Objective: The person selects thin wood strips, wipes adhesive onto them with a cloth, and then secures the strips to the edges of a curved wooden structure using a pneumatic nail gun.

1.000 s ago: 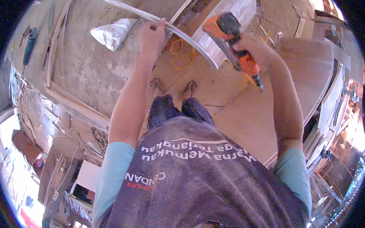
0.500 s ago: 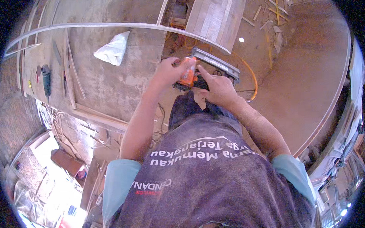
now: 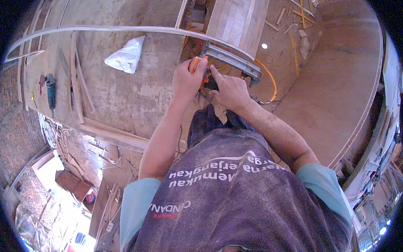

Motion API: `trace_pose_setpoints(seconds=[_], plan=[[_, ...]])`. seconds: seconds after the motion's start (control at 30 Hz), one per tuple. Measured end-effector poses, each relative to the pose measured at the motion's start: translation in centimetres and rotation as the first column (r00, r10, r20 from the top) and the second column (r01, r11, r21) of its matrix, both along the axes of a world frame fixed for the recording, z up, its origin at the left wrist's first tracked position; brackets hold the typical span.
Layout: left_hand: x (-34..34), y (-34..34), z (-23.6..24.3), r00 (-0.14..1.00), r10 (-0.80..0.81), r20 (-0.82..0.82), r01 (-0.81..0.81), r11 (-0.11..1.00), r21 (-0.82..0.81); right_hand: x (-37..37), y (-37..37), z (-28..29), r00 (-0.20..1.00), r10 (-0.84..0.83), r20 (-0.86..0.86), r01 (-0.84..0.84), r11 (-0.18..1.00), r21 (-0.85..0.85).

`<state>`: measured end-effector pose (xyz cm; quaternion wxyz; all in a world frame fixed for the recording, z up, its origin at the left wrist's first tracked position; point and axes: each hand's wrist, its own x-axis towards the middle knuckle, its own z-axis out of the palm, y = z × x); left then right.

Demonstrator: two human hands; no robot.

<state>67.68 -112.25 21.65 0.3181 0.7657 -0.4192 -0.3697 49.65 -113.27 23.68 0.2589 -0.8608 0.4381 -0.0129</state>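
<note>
An air nail gun (image 3: 234, 61) with a long silver magazine and an orange body is held out ahead of me, crosswise at the edge of the worktable. My left hand (image 3: 189, 80) is closed around the orange body, covering most of it. On the near side, my right hand (image 3: 232, 90) has its index finger stretched toward the middle of the gun and its thumb apart below. A dark part of the gun lies between that thumb and finger; the remaining fingers are partly hidden. An orange air hose (image 3: 274, 85) loops out past the magazine's right end.
A curved pale strip (image 3: 118, 28) crosses the worktable (image 3: 158, 89). A white plastic bag (image 3: 126, 55) and a dark angle grinder (image 3: 51, 92) lie on it. Planks (image 3: 240, 18) stand beyond the gun. At right is a large curved brown panel (image 3: 337, 81); wood scraps (image 3: 303, 42) litter the floor.
Both hands and the nail gun have moved slightly left and away from me. The left hand now covers more of the orange body, which showed between the hands before.
</note>
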Motion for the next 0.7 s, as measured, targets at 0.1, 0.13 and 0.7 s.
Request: trace_pose_setpoints(seconds=[0.1,0.13,0.7], plan=[[0.1,-0.1,0.1,1.000,-0.014,0.015,0.015,0.998,-0.057,0.1,0.0,-0.2,1.000,-0.010,-0.002,0.010,1.000,-0.004],[0.0,-0.1,0.3,1.000,-0.023,0.016,0.024,0.997,-0.076,0.1,0.0,-0.4,1.000,-0.019,0.004,0.019,1.000,-0.007],[0.1,-0.3,0.0,0.998,-0.014,0.054,0.018,0.997,-0.075,0.3,-0.7,-0.4,0.999,0.001,-0.041,0.000,1.000,0.029]])
